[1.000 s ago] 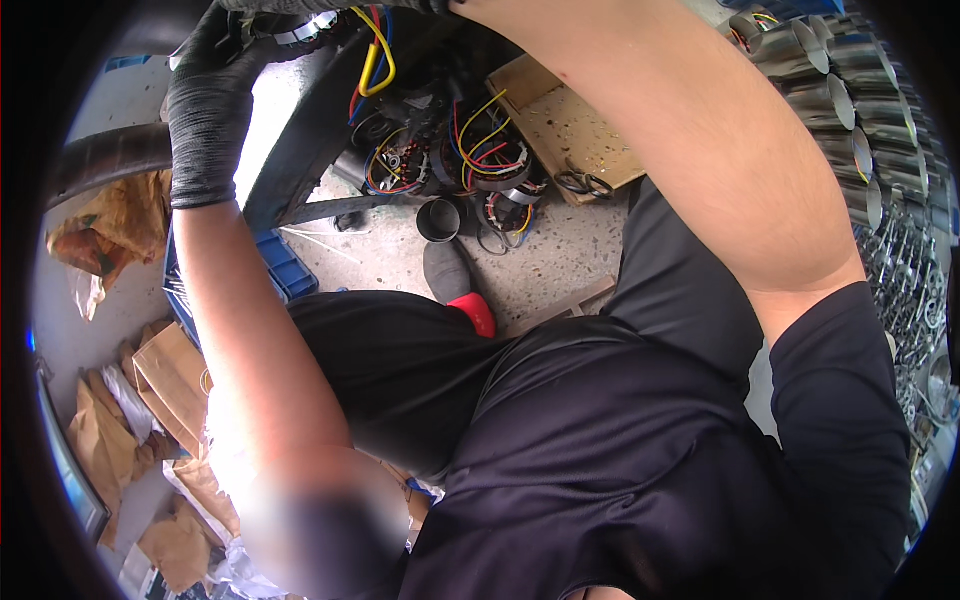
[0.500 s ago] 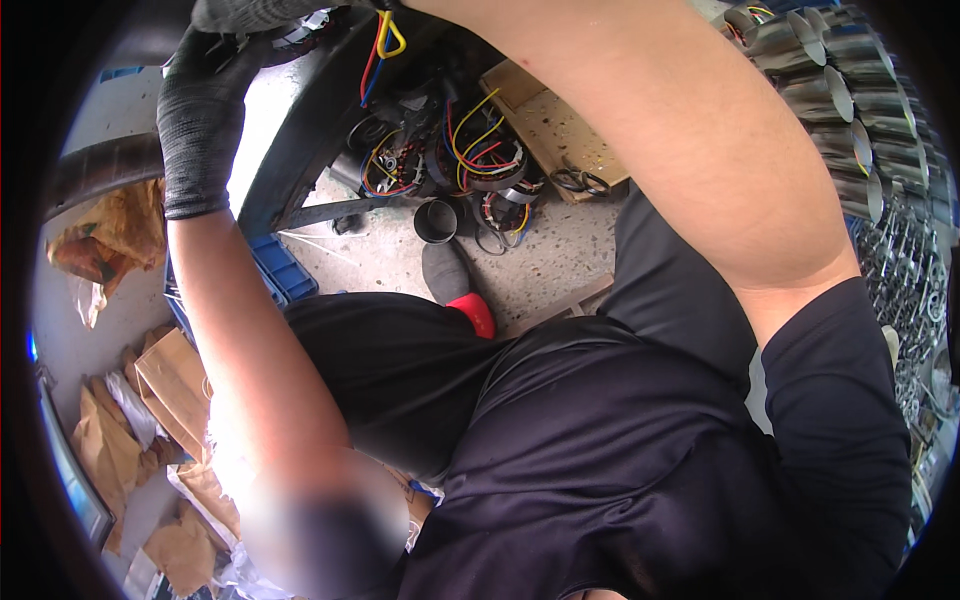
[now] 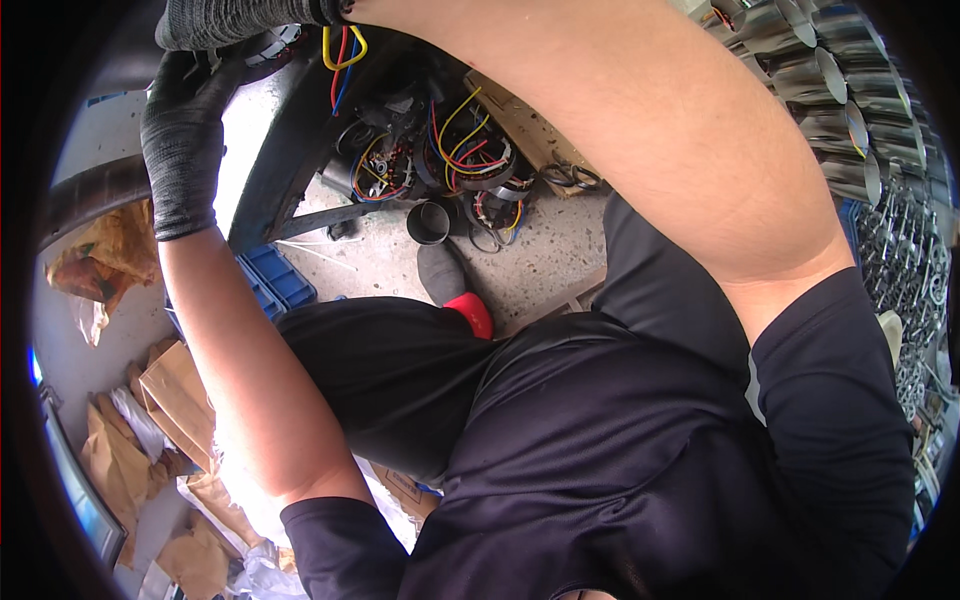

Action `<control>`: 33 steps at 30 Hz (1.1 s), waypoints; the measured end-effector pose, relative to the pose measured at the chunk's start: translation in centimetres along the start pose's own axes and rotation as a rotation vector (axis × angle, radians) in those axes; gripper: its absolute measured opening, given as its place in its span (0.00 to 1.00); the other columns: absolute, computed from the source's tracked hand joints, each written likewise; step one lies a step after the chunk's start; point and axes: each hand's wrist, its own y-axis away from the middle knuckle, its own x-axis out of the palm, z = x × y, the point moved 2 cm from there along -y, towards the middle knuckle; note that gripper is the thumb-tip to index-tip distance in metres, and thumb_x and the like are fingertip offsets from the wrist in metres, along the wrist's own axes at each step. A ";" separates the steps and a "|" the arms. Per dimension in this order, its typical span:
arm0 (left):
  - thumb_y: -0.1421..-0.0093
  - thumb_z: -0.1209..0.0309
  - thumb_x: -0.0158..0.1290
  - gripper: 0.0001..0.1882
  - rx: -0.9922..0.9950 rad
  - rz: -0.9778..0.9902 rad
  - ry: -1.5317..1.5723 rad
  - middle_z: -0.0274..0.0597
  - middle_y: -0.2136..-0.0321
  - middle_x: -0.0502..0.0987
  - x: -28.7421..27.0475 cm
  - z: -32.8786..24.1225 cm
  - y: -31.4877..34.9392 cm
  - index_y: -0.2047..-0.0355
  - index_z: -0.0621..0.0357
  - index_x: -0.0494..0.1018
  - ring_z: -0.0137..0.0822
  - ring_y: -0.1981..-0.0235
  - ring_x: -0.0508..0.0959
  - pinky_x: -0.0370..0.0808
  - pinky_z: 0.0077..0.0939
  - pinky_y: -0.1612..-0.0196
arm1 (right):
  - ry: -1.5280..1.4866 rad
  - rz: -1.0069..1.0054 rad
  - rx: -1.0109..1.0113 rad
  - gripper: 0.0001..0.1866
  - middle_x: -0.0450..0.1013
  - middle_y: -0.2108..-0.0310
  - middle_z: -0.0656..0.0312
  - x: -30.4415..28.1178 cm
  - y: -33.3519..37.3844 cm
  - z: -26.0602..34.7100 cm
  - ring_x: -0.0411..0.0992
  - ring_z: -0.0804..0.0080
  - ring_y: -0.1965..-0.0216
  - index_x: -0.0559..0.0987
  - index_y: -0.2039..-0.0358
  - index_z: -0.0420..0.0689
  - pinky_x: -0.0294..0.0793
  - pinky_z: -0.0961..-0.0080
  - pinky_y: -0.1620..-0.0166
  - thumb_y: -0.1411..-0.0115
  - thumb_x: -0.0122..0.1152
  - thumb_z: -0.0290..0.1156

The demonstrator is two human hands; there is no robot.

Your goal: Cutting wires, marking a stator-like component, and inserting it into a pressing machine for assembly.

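Observation:
Both my hands wear dark grey knitted gloves and meet at the upper left edge. My left hand [image 3: 186, 125] is closed against a ring-shaped motor stator [image 3: 272, 44], of which only a part with white lacing shows. Over it lies my right hand [image 3: 245, 20], its fingers curled along the stator's upper side; the fingertips are hidden or cut off by the picture's edge. Yellow, red and blue lead wires [image 3: 344, 58] hang just right of the stator, beside my right wrist. Below the hands is a bright white surface [image 3: 247, 130] next to a dark frame.
Several wired stators [image 3: 470, 160] lie on the floor ahead, by a wooden board [image 3: 520, 125] and a black ring [image 3: 428, 222]. Stacked metal cylinders [image 3: 825, 75] stand at the right. A blue crate [image 3: 275, 283] and brown paper bags [image 3: 175, 390] are at the left.
Both hands have shifted a little to the left, the left forearm slightly lower. The coloured lead wires have moved left with them.

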 end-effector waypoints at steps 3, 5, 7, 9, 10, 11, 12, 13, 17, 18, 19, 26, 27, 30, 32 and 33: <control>0.39 0.61 0.65 0.26 -0.013 -0.010 0.010 0.43 0.52 0.83 -0.3 0.4 0.0 0.43 0.60 0.75 0.31 0.53 0.80 0.75 0.26 0.49 | -0.068 -0.058 0.090 0.16 0.81 0.63 0.49 0.5 -1.1 -0.5 0.81 0.62 0.65 0.84 0.60 0.35 0.84 0.70 0.58 0.38 0.67 0.37; 0.39 0.60 0.65 0.27 -0.025 -0.015 0.014 0.42 0.53 0.83 -0.1 0.2 -0.2 0.44 0.60 0.75 0.30 0.55 0.80 0.75 0.25 0.51 | 0.053 0.059 -0.302 0.15 0.80 0.65 0.50 1.7 -3.4 -1.8 0.80 0.62 0.66 0.84 0.61 0.36 0.84 0.69 0.58 0.38 0.67 0.37; 0.40 0.60 0.65 0.26 -0.054 -0.028 0.007 0.41 0.56 0.84 -0.1 -0.1 0.0 0.44 0.60 0.75 0.29 0.59 0.79 0.75 0.25 0.54 | 0.050 0.047 -0.301 0.15 0.80 0.66 0.50 2.1 -3.6 -1.8 0.80 0.62 0.66 0.84 0.62 0.36 0.84 0.69 0.58 0.39 0.67 0.37; 0.40 0.60 0.65 0.26 -0.059 -0.027 0.003 0.42 0.56 0.84 0.0 -0.4 0.1 0.45 0.60 0.76 0.29 0.57 0.79 0.75 0.25 0.53 | 0.046 0.034 -0.301 0.15 0.80 0.66 0.49 2.3 -2.7 -1.3 0.80 0.62 0.66 0.85 0.62 0.36 0.84 0.69 0.58 0.39 0.67 0.38; 0.40 0.60 0.65 0.26 -0.067 -0.030 -0.006 0.42 0.56 0.84 -0.3 -0.4 0.2 0.45 0.60 0.76 0.29 0.56 0.80 0.75 0.25 0.52 | 0.104 -0.044 -0.185 0.15 0.80 0.66 0.49 1.5 -0.7 -0.1 0.80 0.63 0.66 0.85 0.62 0.37 0.84 0.70 0.57 0.38 0.67 0.38; 0.40 0.60 0.65 0.26 -0.066 -0.028 -0.006 0.42 0.56 0.84 -0.4 -0.3 0.2 0.45 0.60 0.76 0.29 0.56 0.80 0.75 0.25 0.52 | 0.167 -0.121 -0.065 0.15 0.80 0.66 0.49 0.9 0.5 0.2 0.80 0.63 0.66 0.85 0.61 0.37 0.84 0.70 0.57 0.38 0.66 0.38; 0.40 0.60 0.65 0.27 -0.062 -0.017 -0.050 0.42 0.54 0.84 -0.6 -0.3 0.1 0.44 0.60 0.75 0.29 0.55 0.80 0.75 0.25 0.51 | 0.167 -0.122 -0.063 0.15 0.80 0.66 0.49 0.9 0.4 0.1 0.80 0.63 0.66 0.85 0.61 0.37 0.84 0.70 0.57 0.38 0.66 0.38; 0.40 0.61 0.66 0.28 -0.058 -0.007 -0.093 0.42 0.53 0.84 -0.6 -0.2 0.0 0.42 0.59 0.74 0.29 0.53 0.80 0.74 0.25 0.49 | 0.175 -0.112 -0.105 0.15 0.80 0.66 0.50 0.8 0.1 -0.1 0.80 0.63 0.66 0.85 0.61 0.37 0.84 0.70 0.57 0.38 0.66 0.38; 0.40 0.64 0.67 0.32 -0.071 -0.013 0.014 0.43 0.50 0.83 -0.2 0.0 -0.1 0.38 0.58 0.72 0.30 0.50 0.80 0.74 0.25 0.46 | 0.205 -0.072 -0.273 0.15 0.80 0.65 0.50 0.7 -1.9 -1.8 0.80 0.64 0.65 0.85 0.61 0.37 0.84 0.70 0.57 0.38 0.66 0.38; 0.40 0.65 0.67 0.33 -0.073 -0.016 0.024 0.43 0.49 0.83 -0.2 -0.1 0.0 0.36 0.58 0.70 0.30 0.50 0.80 0.74 0.25 0.45 | 0.212 -0.062 -0.315 0.15 0.80 0.65 0.50 0.8 -2.5 -2.3 0.80 0.64 0.65 0.85 0.61 0.37 0.84 0.70 0.57 0.38 0.66 0.38; 0.41 0.67 0.67 0.35 -0.073 -0.021 0.033 0.44 0.49 0.82 -0.2 -0.3 0.1 0.34 0.57 0.68 0.30 0.49 0.79 0.73 0.25 0.44 | 0.220 -0.054 -0.358 0.15 0.80 0.65 0.50 0.9 -3.0 -2.7 0.80 0.64 0.65 0.85 0.61 0.37 0.84 0.70 0.57 0.38 0.67 0.38; 0.41 0.76 0.65 0.36 -0.101 -0.028 0.100 0.47 0.47 0.80 -0.5 -0.3 -0.2 0.33 0.61 0.66 0.32 0.48 0.79 0.73 0.25 0.41 | 0.242 0.045 -0.437 0.14 0.82 0.64 0.51 1.2 -3.9 -3.2 0.82 0.61 0.60 0.86 0.60 0.40 0.84 0.70 0.55 0.40 0.69 0.36; 0.41 0.79 0.64 0.35 -0.103 -0.022 0.163 0.46 0.46 0.79 -0.2 0.0 -0.2 0.33 0.61 0.66 0.33 0.47 0.78 0.73 0.26 0.40 | 0.311 0.029 -0.585 0.13 0.83 0.62 0.52 1.6 -4.4 -3.7 0.82 0.61 0.58 0.87 0.59 0.43 0.82 0.68 0.52 0.41 0.70 0.36; 0.42 0.85 0.60 0.37 -0.014 0.004 0.312 0.46 0.42 0.76 1.0 -1.9 -0.4 0.32 0.60 0.64 0.33 0.43 0.75 0.72 0.26 0.38 | -0.030 0.231 -0.496 0.13 0.83 0.65 0.56 0.7 -2.1 -5.7 0.82 0.60 0.63 0.87 0.60 0.45 0.81 0.68 0.53 0.47 0.74 0.34; 0.41 0.77 0.64 0.36 0.023 0.001 0.395 0.47 0.44 0.77 0.8 -1.2 -0.4 0.33 0.60 0.65 0.37 0.45 0.77 0.75 0.30 0.39 | -0.632 0.745 -0.249 0.17 0.82 0.67 0.55 -0.3 -1.9 -7.3 0.81 0.65 0.65 0.85 0.59 0.41 0.80 0.71 0.56 0.50 0.73 0.32; 0.41 0.80 0.63 0.36 -0.020 0.007 0.369 0.48 0.42 0.76 0.2 -0.4 0.2 0.32 0.61 0.65 0.37 0.43 0.76 0.75 0.31 0.39 | -0.788 0.950 -0.466 0.15 0.81 0.67 0.57 1.2 -2.2 -7.4 0.81 0.67 0.65 0.85 0.59 0.40 0.81 0.70 0.57 0.45 0.70 0.34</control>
